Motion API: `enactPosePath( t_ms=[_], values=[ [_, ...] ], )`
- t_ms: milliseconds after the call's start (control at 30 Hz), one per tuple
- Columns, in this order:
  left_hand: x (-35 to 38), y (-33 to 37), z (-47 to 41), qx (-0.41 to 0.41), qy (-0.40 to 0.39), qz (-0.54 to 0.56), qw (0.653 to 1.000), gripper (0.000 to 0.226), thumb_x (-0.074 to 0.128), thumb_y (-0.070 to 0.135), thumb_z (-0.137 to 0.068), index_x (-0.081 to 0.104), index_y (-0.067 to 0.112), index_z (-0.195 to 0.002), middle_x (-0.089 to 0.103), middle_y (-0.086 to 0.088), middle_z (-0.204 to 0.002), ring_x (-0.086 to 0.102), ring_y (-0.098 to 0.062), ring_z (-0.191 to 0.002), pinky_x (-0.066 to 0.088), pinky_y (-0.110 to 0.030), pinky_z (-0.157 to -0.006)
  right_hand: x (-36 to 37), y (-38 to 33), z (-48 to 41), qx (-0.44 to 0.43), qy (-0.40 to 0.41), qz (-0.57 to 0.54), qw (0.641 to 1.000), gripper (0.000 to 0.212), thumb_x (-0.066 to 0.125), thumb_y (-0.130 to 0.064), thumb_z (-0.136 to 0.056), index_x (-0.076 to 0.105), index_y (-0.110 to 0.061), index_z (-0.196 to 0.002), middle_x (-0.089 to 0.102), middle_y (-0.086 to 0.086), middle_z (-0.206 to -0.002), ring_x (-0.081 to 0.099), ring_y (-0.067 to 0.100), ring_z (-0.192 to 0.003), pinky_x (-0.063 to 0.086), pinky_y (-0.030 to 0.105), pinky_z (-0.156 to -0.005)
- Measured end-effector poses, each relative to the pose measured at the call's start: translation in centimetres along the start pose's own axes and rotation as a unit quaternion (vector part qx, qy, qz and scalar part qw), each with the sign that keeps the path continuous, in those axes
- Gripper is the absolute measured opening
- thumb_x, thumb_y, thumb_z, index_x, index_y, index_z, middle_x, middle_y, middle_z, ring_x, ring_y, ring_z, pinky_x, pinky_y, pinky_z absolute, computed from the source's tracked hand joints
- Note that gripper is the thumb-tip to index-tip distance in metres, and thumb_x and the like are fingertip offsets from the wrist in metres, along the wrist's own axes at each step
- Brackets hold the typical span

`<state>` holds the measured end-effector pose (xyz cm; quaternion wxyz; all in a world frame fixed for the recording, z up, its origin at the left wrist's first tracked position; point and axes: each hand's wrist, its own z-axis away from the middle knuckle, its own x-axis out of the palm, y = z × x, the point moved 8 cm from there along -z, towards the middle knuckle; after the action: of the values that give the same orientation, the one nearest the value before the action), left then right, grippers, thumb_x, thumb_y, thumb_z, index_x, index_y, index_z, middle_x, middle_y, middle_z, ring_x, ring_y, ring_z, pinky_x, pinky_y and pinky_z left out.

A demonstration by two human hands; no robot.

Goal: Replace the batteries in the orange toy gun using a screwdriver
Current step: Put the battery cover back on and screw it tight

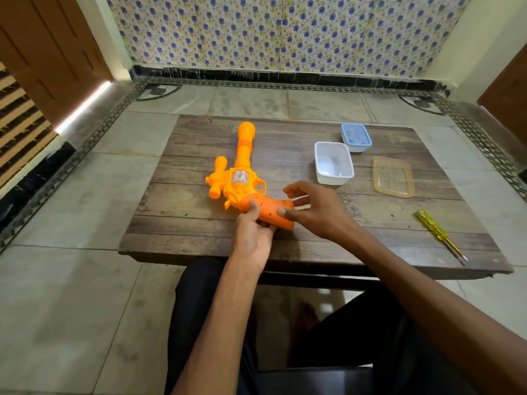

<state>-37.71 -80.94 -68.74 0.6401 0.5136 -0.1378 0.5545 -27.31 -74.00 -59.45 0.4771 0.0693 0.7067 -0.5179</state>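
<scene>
The orange toy gun (239,178) lies on the low wooden table (199,155), barrel pointing away from me. My left hand (253,235) grips the gun's handle from below, thumb on top. My right hand (316,208) touches the butt end of the handle with its thumb and fingertips, the other fingers spread. A yellow-handled screwdriver (437,230) lies at the table's right front, apart from both hands.
A white open container (333,163) stands right of the gun, a blue-lidded container (356,137) behind it, and a clear yellowish lid (393,176) further right. My legs are under the table's near edge. Tiled floor surrounds the table.
</scene>
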Motion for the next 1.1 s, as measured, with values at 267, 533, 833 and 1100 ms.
enactPosePath(
  t_ms=[267, 533, 833, 1100],
  values=[
    [-0.1, -0.5, 0.3, 0.035, 0.023, -0.046, 0.998, 0.046, 0.051, 0.005, -0.1, 0.039, 0.003, -0.144, 0.052, -0.015, -0.138, 0.059, -0.022, -0.112, 0.051, -0.042, -0.083, -6.7, 7.7, 5.4, 0.115, 0.134, 0.002, 0.984, 0.014, 0.071, -0.024, -0.086, 0.075, -0.019, -0.099, 0.072, -0.006, -0.086, 0.066, 0.007, -0.08, 0.055, 0.026, -0.077],
    [0.1, -0.9, 0.3, 0.059, 0.004, -0.092, 0.994, 0.037, 0.051, 0.008, -0.101, 0.042, 0.007, -0.137, 0.058, -0.008, -0.13, 0.06, -0.014, -0.108, 0.048, -0.04, -0.095, -12.4, 15.9, 7.9, 0.221, 0.242, 0.082, 0.941, 0.01, 0.066, -0.017, -0.087, 0.076, -0.015, -0.087, 0.075, 0.005, -0.088, 0.068, 0.024, -0.086, 0.049, 0.029, -0.079],
    [-0.6, -0.9, 0.3, 0.052, 0.005, -0.1, 0.994, 0.048, 0.056, 0.012, -0.099, 0.039, 0.01, -0.144, 0.051, -0.008, -0.145, 0.055, -0.018, -0.122, 0.052, -0.034, -0.087, -12.0, 17.2, 5.7, 0.204, 0.203, 0.12, 0.95, 0.01, 0.073, -0.022, -0.083, 0.077, -0.014, -0.085, 0.074, 0.007, -0.086, 0.066, 0.024, -0.088, 0.048, 0.031, -0.079],
    [-0.5, -1.0, 0.3, 0.048, 0.001, -0.084, 0.995, 0.049, 0.055, 0.012, -0.099, 0.039, 0.01, -0.146, 0.053, -0.007, -0.143, 0.059, -0.016, -0.117, 0.053, -0.032, -0.082, -10.4, 16.6, 4.2, 0.22, 0.123, 0.206, 0.946, 0.024, 0.059, -0.015, -0.091, 0.057, -0.005, -0.069, 0.062, 0.016, -0.081, 0.061, 0.037, -0.08, 0.039, 0.032, -0.064]
  ],
)
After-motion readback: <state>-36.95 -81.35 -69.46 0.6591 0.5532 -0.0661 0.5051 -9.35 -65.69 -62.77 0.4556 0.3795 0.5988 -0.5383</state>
